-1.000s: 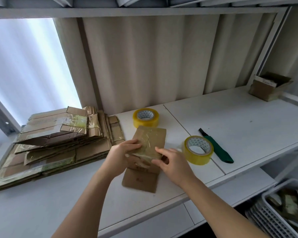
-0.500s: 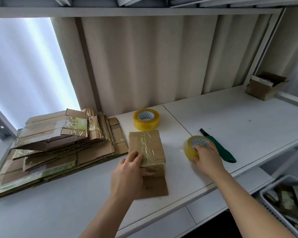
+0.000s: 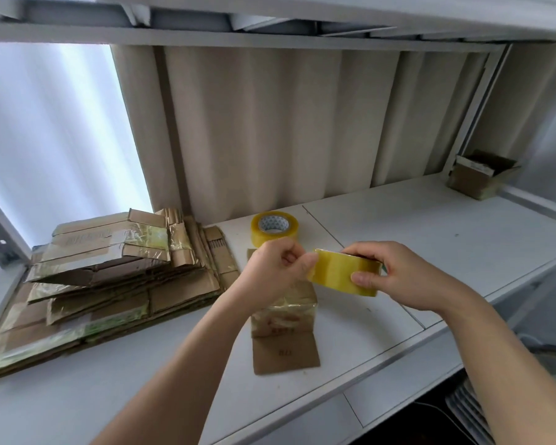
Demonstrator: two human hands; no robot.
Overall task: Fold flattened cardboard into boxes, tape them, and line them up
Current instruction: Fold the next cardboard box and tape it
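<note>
Tape roll (image 3: 344, 276) now lifted off shelf (both hands gripping).

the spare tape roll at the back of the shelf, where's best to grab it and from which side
Probably from above. The spare tape roll lies flat with its open core facing up, so a thumb in the core and fingers on the outer wall should pinch it. Come from its right: the left hand and the flattened cardboard stack crowd the other side.

One head-worn wide-angle view looks forward and down, close over the white desk (image 3: 430, 252), facing the curtain (image 3: 270, 123) under a shelf (image 3: 270, 30).
</note>
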